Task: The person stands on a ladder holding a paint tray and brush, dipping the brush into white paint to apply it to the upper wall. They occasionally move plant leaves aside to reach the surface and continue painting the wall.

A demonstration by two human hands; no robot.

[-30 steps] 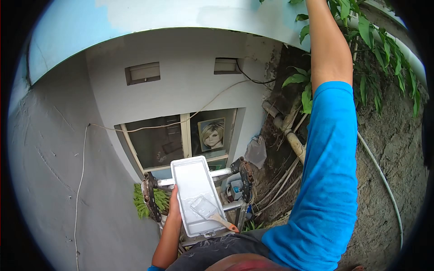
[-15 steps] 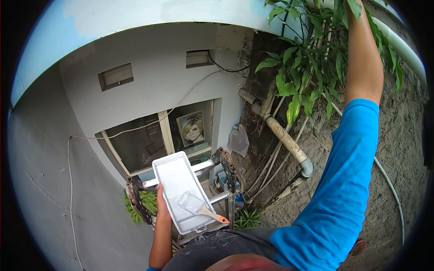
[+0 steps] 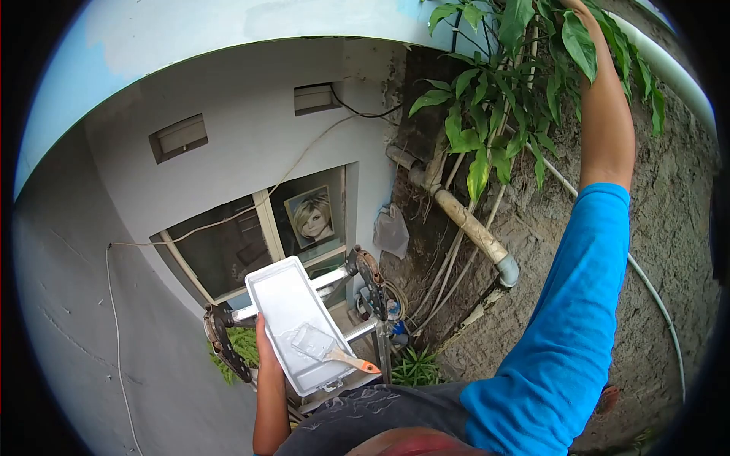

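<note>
My left hand (image 3: 266,349) grips the left long side of a white paint tray (image 3: 285,285), its thumb along the edge. White paint coats the tray's inside. A paintbrush (image 3: 344,356) lies across the near end, white bristles in the tray and orange-tipped handle poking past the right rim. High at the top right, my right arm stretches up beside a leafy plant (image 3: 475,144). Of my right hand (image 3: 575,6) only a bit shows at the frame's top edge, among the leaves; its fingers are hidden.
Below the tray stands a metal ladder (image 3: 365,328) with rusty hinges. A light blue painted ledge (image 3: 228,26) curves overhead. Old pipes (image 3: 471,224) run down the rough wall (image 3: 654,235) on the right. A cable (image 3: 194,230) crosses the grey wall above a window (image 3: 220,247).
The view has shifted slightly, so most things sit a little further left. The leaves around my raised right arm have moved, and the arm sits slightly lower. The tray stays in my left hand.
</note>
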